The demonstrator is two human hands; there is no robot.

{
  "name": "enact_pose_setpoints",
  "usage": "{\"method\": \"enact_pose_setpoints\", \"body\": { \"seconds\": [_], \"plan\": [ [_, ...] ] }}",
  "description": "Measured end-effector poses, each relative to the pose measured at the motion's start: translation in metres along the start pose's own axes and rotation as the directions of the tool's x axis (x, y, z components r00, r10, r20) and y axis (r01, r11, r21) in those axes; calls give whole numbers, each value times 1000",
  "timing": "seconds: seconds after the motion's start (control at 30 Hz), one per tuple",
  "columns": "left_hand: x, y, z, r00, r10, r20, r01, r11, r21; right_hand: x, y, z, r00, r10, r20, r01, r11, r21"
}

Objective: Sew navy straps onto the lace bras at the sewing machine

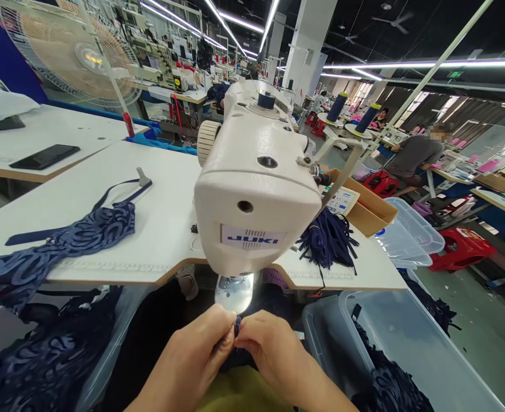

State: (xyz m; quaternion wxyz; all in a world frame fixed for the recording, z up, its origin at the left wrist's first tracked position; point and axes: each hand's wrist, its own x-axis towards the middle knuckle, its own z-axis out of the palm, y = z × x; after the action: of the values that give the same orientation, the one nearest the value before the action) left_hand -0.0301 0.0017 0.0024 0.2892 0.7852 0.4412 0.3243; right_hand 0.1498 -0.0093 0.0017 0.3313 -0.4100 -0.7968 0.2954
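Note:
My left hand (196,349) and my right hand (273,349) meet in front of the sewing machine (256,189), just below its lit metal plate (234,293). Both are closed, thumbs and fingers pinching a small piece of navy fabric (237,325) between them. Most of that piece is hidden by the fingers. To the left, a navy bra (93,232) with a patterned cup and a strap lies across the white table (166,200), partly over its front edge. A bundle of navy straps (327,237) rests on the table right of the machine head.
Clear plastic bins stand on both sides, the right bin (407,320) and the left bin (110,337) holding navy garments. A cardboard box (370,212) sits behind the strap bundle. A phone (46,156) lies far left, near a large fan (72,51). A person (419,151) sits at the right.

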Motion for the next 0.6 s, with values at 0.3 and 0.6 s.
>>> {"method": "enact_pose_setpoints", "body": {
  "seconds": [0.3, 0.6],
  "plan": [
    [-3, -8, 0, 955, 294, 32, -295, 944, 145, 0, -6, -6, 929, 351, 120, -369, 844, 390],
    [0, 2, -6, 978, 140, 157, -129, 989, -78, 5, 4, -2, 875, 481, 58, -450, 762, 465]
  ]
}}
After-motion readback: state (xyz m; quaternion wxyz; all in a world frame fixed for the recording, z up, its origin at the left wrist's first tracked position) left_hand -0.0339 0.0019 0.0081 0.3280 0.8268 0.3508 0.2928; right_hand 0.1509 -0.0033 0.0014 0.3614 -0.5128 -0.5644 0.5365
